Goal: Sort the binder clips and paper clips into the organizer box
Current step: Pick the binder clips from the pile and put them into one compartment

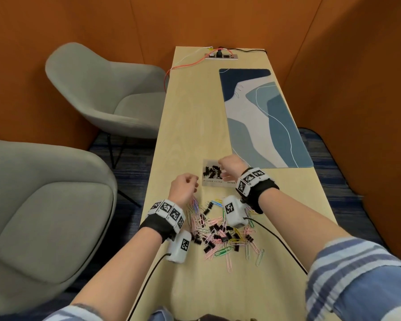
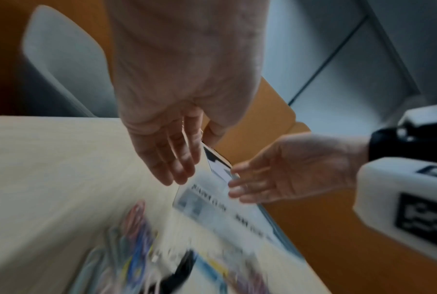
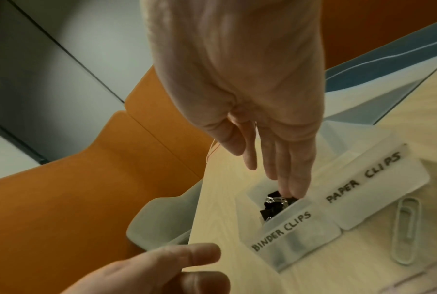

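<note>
The right hand (image 3: 240, 83) reaches down into the compartment labelled "BINDER CLIPS" of the translucent organizer box (image 3: 378, 179), its fingers (image 3: 283, 165) nearly straight and close together, the tips touching the black binder clips (image 3: 275, 202) lying there; whether they pinch one cannot be told. The left hand (image 2: 177, 83) hovers just left of the box, fingers relaxed and slightly bent, holding nothing. On the wooden table (image 1: 190, 117), nearer the person than the box, lies the mixed pile (image 1: 222, 230) of coloured paper clips and black binder clips. One pale paper clip (image 3: 406, 228) lies just beside the compartment labelled "PAPER CLIPS".
</note>
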A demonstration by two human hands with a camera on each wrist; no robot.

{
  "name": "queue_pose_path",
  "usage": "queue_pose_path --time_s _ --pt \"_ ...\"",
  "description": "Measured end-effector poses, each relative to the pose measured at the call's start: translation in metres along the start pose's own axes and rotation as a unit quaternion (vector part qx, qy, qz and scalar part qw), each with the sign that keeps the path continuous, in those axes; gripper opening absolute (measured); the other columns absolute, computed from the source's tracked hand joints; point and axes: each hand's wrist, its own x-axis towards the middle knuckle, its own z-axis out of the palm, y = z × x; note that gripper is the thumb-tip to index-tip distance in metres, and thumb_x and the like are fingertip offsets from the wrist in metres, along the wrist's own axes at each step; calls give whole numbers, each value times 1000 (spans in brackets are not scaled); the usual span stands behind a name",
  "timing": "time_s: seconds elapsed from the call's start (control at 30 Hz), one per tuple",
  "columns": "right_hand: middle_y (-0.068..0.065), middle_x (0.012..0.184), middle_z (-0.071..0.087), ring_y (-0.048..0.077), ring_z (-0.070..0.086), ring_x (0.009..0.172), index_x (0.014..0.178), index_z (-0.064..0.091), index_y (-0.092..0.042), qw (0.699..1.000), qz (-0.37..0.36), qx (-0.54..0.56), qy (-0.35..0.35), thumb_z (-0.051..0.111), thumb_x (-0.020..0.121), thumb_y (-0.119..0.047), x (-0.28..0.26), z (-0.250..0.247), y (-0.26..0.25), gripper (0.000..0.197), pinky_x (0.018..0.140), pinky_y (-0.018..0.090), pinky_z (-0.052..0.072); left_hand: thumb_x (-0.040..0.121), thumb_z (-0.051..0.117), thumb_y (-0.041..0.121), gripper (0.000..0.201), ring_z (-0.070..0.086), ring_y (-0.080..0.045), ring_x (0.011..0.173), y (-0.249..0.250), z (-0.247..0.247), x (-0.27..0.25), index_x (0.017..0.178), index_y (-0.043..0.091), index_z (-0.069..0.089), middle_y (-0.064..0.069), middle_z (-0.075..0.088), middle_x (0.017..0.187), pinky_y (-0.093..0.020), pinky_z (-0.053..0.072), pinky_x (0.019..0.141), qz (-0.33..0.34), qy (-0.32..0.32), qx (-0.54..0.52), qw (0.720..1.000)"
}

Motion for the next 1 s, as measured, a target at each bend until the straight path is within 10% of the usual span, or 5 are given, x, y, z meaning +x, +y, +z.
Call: queue_pose_path --time_s 0.1,0.2,0.53,1.0 --pt "8 94 59 15 54 70 106 60 -8 998 -28 -62 0 40 94 -8 -20 -5 29 24 70 30 50 95 50 16 20 62 -14 76 -13 14 -17 107 12 65 -2 66 99 -24 53 69 61 -28 129 989" --pt "5 95 62 14 56 78 89 62 -14 978 -70 -197 -18 44 90 -1 -43 -8 70 23 74 27 49 91 54 14 20 59 -17 99 -28 32 -28 108 15 63 -2 63 110 -26 49 88 140 -38 265 953" --pt "6 108 58 25 52 103 106 57 -11 899 -191 -390 51 48 86 -7 -88 25 156 22 87 34 45 91 47 7 28 58 -30 104 -27 61 -26 118 10 54 -10 56 115 -41 39 94 213 -84 514 826" --pt "8 110 59 28 56 102 114 60 -10 907 -194 -365 80 48 87 -10 -77 16 165 29 91 36 46 91 44 0 33 54 -28 106 -36 39 -30 120 11 56 -9 57 120 -34 42 91 246 -23 399 883"
